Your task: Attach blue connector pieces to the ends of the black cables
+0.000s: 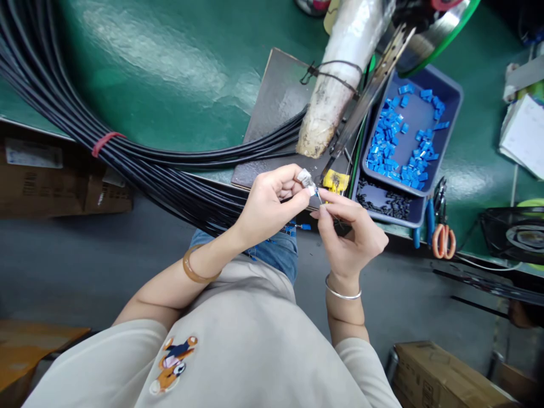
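Observation:
My left hand (274, 195) is closed in a pinch above my lap, with white tape (306, 178) around its fingertips. A small bluish end shows at the pinch, too small to name. Facing it, my right hand (351, 226) pinches a thin wire (320, 198) between thumb and forefinger; the fingertips of both hands nearly meet. Just beyond them are a yellow piece (335, 182) and the dark tip of a slanted metal rod (369, 90). A thick bundle of black cables (170, 164) passes left of my hands, and a blue connector (304, 226) hangs below them.
A grey bin (453, 107) holds many blue connectors, with small black parts (385, 201) in front. Orange-handled scissors (443, 241) lie at the table edge. A plastic-wrapped tube (340, 79) and green-rimmed spool (442, 42) overhang a dark board (272, 102). Cardboard boxes (446, 374) stand below.

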Tool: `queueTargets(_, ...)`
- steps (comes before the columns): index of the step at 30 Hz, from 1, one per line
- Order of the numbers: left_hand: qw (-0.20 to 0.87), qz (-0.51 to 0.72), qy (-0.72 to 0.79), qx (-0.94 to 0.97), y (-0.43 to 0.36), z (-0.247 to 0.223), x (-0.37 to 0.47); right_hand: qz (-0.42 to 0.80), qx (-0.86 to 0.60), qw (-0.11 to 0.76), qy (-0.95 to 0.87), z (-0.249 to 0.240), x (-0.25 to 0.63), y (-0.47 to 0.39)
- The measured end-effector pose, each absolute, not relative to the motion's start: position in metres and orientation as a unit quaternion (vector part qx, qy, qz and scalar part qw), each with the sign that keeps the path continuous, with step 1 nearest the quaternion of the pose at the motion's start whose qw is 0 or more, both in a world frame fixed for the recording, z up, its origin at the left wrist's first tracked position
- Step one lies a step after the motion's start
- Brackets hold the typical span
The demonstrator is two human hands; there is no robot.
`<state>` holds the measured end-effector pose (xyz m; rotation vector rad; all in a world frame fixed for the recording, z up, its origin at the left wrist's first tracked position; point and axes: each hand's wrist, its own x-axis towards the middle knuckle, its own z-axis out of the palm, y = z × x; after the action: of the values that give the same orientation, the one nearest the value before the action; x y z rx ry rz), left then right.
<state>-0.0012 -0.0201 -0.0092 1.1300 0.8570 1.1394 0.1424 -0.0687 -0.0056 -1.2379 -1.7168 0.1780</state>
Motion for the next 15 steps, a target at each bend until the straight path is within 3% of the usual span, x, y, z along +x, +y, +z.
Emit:
queueTargets(6,0.614,0.492,0.371,0.494,-0.0208,-0.0117,-0.0014,0.025,-0.509,0.491,-0.707,-0.0080,0.1429,-0.0680)
queueTargets(11,0.608,0.485,0.367,0.510,-0.0208,-0.0107,-0.0036,0.154,-0.561,0.494,-0.646,-0.0053,0.1418,-0.0629)
queueTargets(15,0.598,0.478,0.369,0.527,-0.0204,-0.0115,-0.0060,0.171,-0.573,0.485,-0.637,-0.0035,0.1410,-0.0621)
